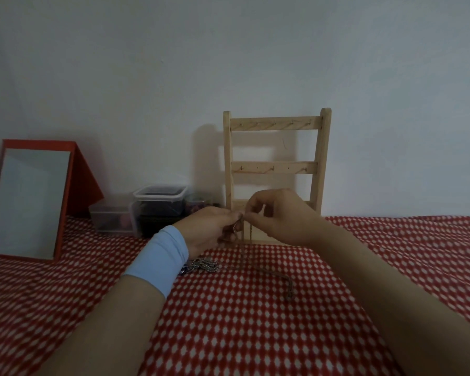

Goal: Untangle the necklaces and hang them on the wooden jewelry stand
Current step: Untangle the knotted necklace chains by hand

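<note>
A wooden jewelry stand (276, 123) leans upright against the wall, with small hooks on its rails and nothing hanging on the two upper rails. In front of its lowest rail, my left hand (210, 229) and my right hand (280, 217) pinch a thin brownish necklace (278, 278) between fingertips. Its chain drops from my fingers to the cloth and trails off to the right. A heap of silvery chains (205, 265) lies on the cloth just below my left wrist, which wears a light blue band.
A red-and-white patterned cloth (255, 335) covers the surface. A red-framed mirror (29, 202) leans at the left. Clear plastic boxes (158, 204) with dark contents stand by the wall, left of the stand.
</note>
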A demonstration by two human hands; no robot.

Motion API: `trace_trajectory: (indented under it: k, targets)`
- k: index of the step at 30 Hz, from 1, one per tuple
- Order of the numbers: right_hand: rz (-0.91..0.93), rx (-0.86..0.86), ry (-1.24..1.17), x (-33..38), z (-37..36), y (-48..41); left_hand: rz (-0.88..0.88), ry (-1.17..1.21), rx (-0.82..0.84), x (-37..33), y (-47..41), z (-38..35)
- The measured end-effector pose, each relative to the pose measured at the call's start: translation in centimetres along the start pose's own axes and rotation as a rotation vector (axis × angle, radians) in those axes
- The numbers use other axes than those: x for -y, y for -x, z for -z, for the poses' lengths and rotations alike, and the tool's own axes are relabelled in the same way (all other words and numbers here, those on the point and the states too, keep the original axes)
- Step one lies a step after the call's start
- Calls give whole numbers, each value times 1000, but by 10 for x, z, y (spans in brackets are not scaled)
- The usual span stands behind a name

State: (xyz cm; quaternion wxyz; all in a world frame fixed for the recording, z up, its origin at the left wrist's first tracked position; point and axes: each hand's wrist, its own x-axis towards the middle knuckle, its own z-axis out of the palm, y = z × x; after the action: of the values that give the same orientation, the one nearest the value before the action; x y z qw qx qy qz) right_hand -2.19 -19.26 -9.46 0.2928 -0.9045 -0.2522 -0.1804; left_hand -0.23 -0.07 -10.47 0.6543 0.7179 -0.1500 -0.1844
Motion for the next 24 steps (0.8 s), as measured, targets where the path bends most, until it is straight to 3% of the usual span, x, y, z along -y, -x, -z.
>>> trace_trajectory:
  k: [4, 12, 18, 24]
  targets:
    - [-166, 5, -265, -2, -5, 2, -216, -362, -286, 0, -8, -2]
    - [-246, -45, -525, -8, -10, 5, -374, -283, -333, 8, -4, -14]
    - [-253, -21, -458, -16, -12, 5, -423, -315, -359, 24, -12, -10]
    - [-153, 1, -201, -21, -19, 7, -471, -483, -471, 40, -19, -16]
